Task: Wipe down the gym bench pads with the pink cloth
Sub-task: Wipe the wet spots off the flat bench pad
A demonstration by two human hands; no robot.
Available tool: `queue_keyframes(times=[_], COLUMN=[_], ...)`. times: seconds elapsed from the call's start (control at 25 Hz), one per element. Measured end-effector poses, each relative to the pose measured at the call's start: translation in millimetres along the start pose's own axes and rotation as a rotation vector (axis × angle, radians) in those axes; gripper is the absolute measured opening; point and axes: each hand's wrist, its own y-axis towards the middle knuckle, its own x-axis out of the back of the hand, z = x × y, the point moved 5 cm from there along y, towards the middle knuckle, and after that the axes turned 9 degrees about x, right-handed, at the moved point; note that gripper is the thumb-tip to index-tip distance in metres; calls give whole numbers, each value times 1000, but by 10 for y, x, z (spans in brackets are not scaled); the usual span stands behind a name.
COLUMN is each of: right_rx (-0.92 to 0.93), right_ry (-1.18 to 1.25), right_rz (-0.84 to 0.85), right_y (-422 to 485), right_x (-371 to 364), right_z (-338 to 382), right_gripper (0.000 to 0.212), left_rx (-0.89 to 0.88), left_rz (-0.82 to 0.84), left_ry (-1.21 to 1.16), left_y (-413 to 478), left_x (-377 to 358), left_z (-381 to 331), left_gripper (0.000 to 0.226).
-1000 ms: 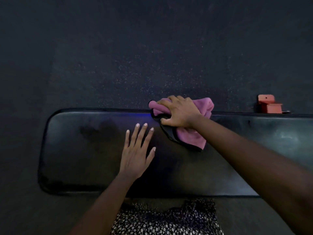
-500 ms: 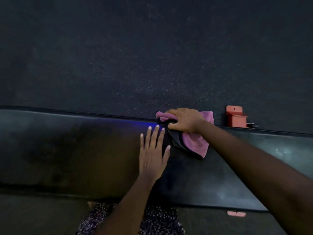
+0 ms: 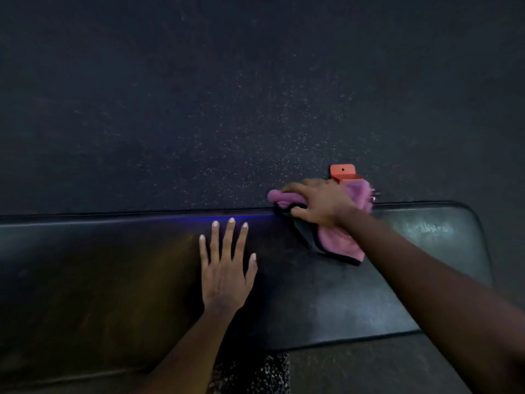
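A long black gym bench pad [image 3: 326, 305] runs across the lower half of the view, its rounded right end in sight. My right hand [image 3: 321, 201] presses the bunched pink cloth [image 3: 339, 243] against the pad's far edge, right of centre; part of the cloth hangs over that edge and part trails toward me on the pad. My left hand [image 3: 225, 268] lies flat on the pad with fingers spread, a little left of the cloth and not touching it.
Dark speckled rubber floor [image 3: 227, 109] fills the space beyond the bench. An orange metal bracket [image 3: 342, 172] of the bench frame sticks out just behind my right hand. Patterned clothing [image 3: 250, 373] shows below the pad's near edge.
My right hand has slid the cloth to the right along the far edge, up to the orange bracket. The view has shifted right too, bringing the pad's right end into sight.
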Motion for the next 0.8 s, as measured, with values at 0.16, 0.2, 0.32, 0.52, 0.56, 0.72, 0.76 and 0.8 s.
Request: queue_keyframes(times=[0.16,0.2,0.32,0.52,0.56,0.72,0.76,0.8], right_rx=[47,25,-45,-85,-94,-129,-136,-143], right_ry=[21,18,29,14,14,25,26,22], right_rz=[-13,-21,-44,-102,-107,-114,-123,-129], right_y=[201,155,-75,-523,-591,-910,-1018,-1118], right_x=[-68,-78,-63,-134,-156,-153,-155,-159], right_z=[351,242,-204,-908,-1076,-1681,-1847,-2004], right_gripper=[53,50,46,54,60,66,68,69], left_rx=[-11,-4,-33,-262,-319,-552,-577,-589], left_rz=[-10,-14,-8,57,58,102,109,112], left_ry=[16,2,-56,-114,-103,-70,-71,-77], left_y=[10,7,-19,2,33,-21,-46,-66], left_x=[27,51,99,-40,-81,-229,-272,-312], left_z=[28,21,-215,-1239,-1457,-2287,-2495,-2689], left_gripper=[59,58,57,54,54,53,52,52])
